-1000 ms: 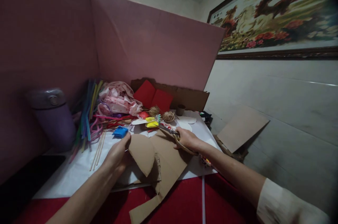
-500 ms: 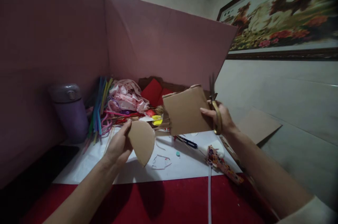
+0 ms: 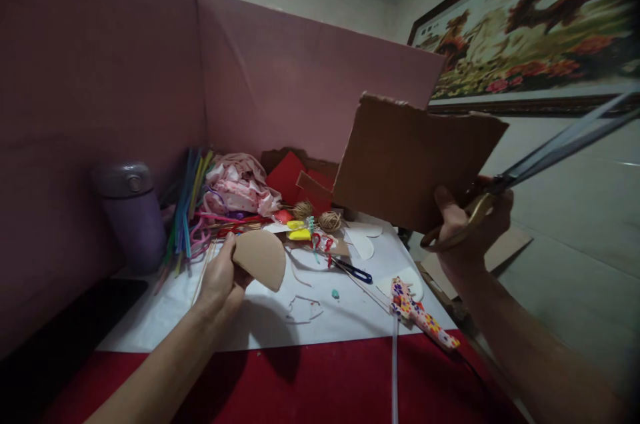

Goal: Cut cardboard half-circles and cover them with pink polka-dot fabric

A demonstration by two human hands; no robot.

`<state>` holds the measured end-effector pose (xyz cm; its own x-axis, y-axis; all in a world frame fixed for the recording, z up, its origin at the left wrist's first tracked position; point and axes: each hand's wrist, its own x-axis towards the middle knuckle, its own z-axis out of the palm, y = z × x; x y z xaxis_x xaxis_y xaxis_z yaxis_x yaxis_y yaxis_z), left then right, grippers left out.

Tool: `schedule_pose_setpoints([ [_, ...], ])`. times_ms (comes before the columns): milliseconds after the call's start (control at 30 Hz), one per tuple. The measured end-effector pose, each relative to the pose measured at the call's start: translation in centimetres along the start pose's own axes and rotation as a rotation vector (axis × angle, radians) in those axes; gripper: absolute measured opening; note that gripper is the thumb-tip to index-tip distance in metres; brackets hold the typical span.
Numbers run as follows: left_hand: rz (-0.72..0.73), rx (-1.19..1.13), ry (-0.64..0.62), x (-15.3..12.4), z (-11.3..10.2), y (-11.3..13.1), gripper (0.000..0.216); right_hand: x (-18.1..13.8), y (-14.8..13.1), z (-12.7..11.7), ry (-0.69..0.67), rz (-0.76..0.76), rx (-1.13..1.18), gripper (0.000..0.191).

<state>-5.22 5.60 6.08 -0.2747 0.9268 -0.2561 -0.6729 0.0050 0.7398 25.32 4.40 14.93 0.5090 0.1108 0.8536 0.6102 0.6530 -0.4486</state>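
While pinching a tan, half-round cardboard piece (image 3: 261, 259) by its left edge between thumb and fingers of the left hand (image 3: 220, 277), left of centre in the frame, also clasps a larger brown cardboard sheet (image 3: 415, 157) in the right hand (image 3: 467, 231), right of centre, thumb flat on its face. Carries gold-handled metal scissors (image 3: 530, 166) in that same closed hand, blades slightly apart and pointing to the upper right of the frame. Holds both cardboard parts clear of the red counter (image 3: 325, 384) and the white paper (image 3: 345, 324) spread on it. To be seen at lower right: a flower-patterned glue gun (image 3: 425, 321); near centre, a dark blue cutter (image 3: 355, 271).
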Motion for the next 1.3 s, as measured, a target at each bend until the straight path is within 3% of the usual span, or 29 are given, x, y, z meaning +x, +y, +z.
schedule_pose_setpoints([
  [67, -0.01, 0.022, -0.034, -0.5, 0.1, 0.5, 0.022, -0.4, -0.4, -0.1, -0.071, 0.049, -0.01, 0.035],
  [167, -0.017, 0.054, -0.105, -1.2, 0.1, 1.0, 0.026, -1.5, -0.1, 0.0, -0.304, 0.175, -0.019, 0.035],
  [367, 0.059, 0.094, -0.222, -0.9, 0.0, 0.3, 0.021, -3.8, 1.1, 0.4, -0.723, 0.638, 0.085, 0.047],
  [533, 0.048, 0.197, -0.343, -0.8, -0.1, -0.4, 0.022, -5.0, 1.6, 0.7, -0.967, 0.847, 0.185, 0.044],
  [1033, 0.035, 0.393, -0.211, -0.2, -0.8, -2.0, 0.045, -7.4, 1.5, 1.3, -1.083, 1.082, 0.367, 0.041],
  [1300, -0.175, 0.372, -0.342, -1.8, -0.1, -2.2, 0.037, -7.8, 1.2, 1.3, -1.11, 1.144, 0.426, 0.039],
])
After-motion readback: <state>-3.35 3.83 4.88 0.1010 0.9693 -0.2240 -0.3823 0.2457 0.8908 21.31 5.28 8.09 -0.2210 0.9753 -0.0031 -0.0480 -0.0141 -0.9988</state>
